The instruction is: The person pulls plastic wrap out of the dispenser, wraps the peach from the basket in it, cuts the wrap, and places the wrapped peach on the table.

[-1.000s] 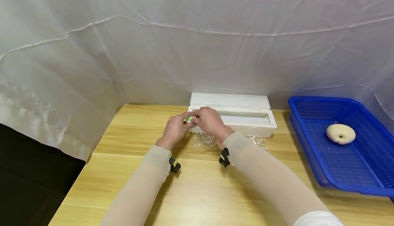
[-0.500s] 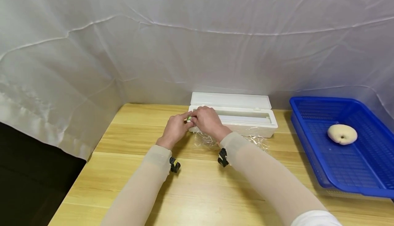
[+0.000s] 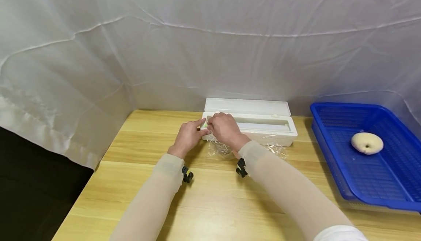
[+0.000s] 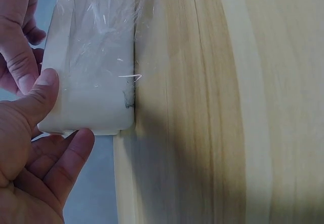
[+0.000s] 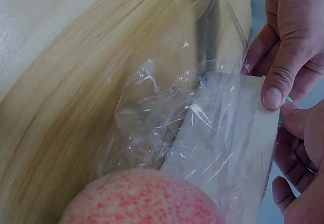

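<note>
A long white cling film box (image 3: 267, 140) stands at the table's back, its lid (image 3: 246, 106) raised and a white roll (image 3: 263, 126) inside. My left hand (image 3: 186, 138) grips its left end, thumb on the front, as the left wrist view shows. My right hand (image 3: 226, 129) has its fingers curled over the same end, thumb tip at a small green piece (image 5: 288, 100), mostly hidden. Clear film (image 5: 152, 117) hangs crumpled from the box's front onto the table. A round pink-red speckled thing (image 5: 144, 201) fills the bottom of the right wrist view; its kind is unclear.
On the right stands a blue plastic basket (image 3: 332, 164) holding a pale, flattened round thing with a dimple (image 3: 367, 143), like a flat peach. A grey-white curtain (image 3: 210, 58) closes off the back. The wooden table (image 3: 210, 204) ends at a dark area on the left.
My right fingers have shifted slightly right at the box's left end, and my left thumb and index finger stand a little wider apart. The box stays in place.
</note>
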The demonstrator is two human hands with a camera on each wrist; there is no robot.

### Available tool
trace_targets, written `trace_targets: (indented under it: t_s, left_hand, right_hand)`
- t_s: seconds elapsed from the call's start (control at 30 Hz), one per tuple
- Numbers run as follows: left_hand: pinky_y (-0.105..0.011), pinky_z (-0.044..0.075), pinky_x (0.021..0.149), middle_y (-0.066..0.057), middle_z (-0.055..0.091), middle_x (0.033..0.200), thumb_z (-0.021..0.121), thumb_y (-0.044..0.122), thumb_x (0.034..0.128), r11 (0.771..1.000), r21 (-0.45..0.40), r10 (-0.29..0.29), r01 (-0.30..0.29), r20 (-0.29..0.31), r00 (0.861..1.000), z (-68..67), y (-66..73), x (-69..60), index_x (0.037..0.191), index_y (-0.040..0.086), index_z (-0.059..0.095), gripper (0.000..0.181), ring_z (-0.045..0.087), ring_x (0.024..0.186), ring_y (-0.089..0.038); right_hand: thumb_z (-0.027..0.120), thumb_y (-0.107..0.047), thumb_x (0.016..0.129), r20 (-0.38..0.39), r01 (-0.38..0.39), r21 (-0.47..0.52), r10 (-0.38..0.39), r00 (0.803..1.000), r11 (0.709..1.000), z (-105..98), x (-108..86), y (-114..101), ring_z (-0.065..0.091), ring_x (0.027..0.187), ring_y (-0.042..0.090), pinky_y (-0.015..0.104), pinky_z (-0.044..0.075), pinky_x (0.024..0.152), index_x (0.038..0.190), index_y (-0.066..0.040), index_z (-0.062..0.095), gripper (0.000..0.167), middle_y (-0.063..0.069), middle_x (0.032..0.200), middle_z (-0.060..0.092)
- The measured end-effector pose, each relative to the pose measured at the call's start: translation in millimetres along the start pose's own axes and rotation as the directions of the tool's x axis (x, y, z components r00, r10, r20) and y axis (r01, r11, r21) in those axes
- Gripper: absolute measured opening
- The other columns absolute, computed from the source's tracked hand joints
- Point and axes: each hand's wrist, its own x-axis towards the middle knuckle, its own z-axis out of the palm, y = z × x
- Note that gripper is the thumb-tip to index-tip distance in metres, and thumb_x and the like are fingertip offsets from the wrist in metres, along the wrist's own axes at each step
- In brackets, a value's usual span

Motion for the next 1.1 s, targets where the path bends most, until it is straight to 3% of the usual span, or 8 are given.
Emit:
trace_targets:
  t_s: [0.2, 0.43, 0.7, 0.93, 1.1]
  left_hand:
    - [-0.035, 0.051, 0.076, -0.011, 0.063, 0.146, 0.075, 0.043, 0.0952, 1.000, 0.005, -0.025, 0.025, 0.009, 1.000, -1.1, 0.9, -1.4, 0.149, 0.019, 0.060, 0.061, 0.044, 0.061, -0.019]
    - [-0.033, 0.045, 0.060, -0.014, 0.068, 0.139, 0.076, 0.042, 0.0951, 0.999, -0.015, -0.029, 0.030, 0.016, 0.999, -2.4, 1.4, -1.8, 0.149, 0.019, 0.060, 0.061, 0.038, 0.055, -0.014]
    - [-0.032, 0.044, 0.062, -0.013, 0.065, 0.144, 0.077, 0.043, 0.0952, 0.999, -0.016, -0.038, 0.038, 0.019, 0.999, -3.7, 1.8, -2.2, 0.149, 0.020, 0.060, 0.060, 0.038, 0.057, -0.015]
    - [-0.030, 0.042, 0.057, -0.018, 0.074, 0.127, 0.077, 0.040, 0.0949, 0.999, -0.033, -0.040, 0.041, 0.029, 0.999, -3.8, 2.9, -2.2, 0.149, 0.019, 0.060, 0.061, 0.035, 0.051, -0.011]
    - [-0.032, 0.043, 0.058, -0.017, 0.070, 0.136, 0.079, 0.040, 0.0933, 0.999, -0.015, -0.038, 0.039, 0.016, 0.999, -2.7, 3.0, -1.7, 0.148, 0.019, 0.061, 0.061, 0.037, 0.056, -0.014]
  right_hand:
    - [0.067, -0.024, 0.104, -0.006, 0.010, -0.008, -0.010, 1.000, 1.000, -0.2, -2.7, 0.6, 0.068, 0.097, 0.025, 0.044, 0.056, 0.087, 0.106, -0.015, 0.079, 0.015, 0.003, 0.097, 0.074]
    - [0.068, -0.023, 0.104, -0.005, 0.010, 0.021, -0.010, 1.000, 1.000, -0.4, -4.7, 2.3, 0.068, 0.097, 0.024, 0.044, 0.056, 0.090, 0.106, -0.015, 0.079, 0.014, 0.002, 0.098, 0.075]
    - [0.068, -0.020, 0.104, 0.007, 0.015, 0.005, -0.015, 1.000, 1.000, -2.2, -5.7, 4.7, 0.067, 0.096, 0.024, 0.045, 0.056, 0.091, 0.103, -0.015, 0.079, 0.012, 0.001, 0.095, 0.073]
    - [0.070, -0.021, 0.103, 0.021, 0.015, 0.039, -0.016, 1.000, 0.999, -5.2, -5.2, 7.6, 0.069, 0.098, 0.026, 0.046, 0.056, 0.095, 0.108, -0.013, 0.079, 0.014, 0.004, 0.099, 0.075]
    - [0.067, -0.020, 0.103, 0.008, 0.021, 0.075, -0.021, 1.000, 0.997, -4.4, -3.5, 7.3, 0.069, 0.100, 0.026, 0.044, 0.056, 0.097, 0.113, -0.010, 0.079, 0.019, 0.006, 0.103, 0.076]
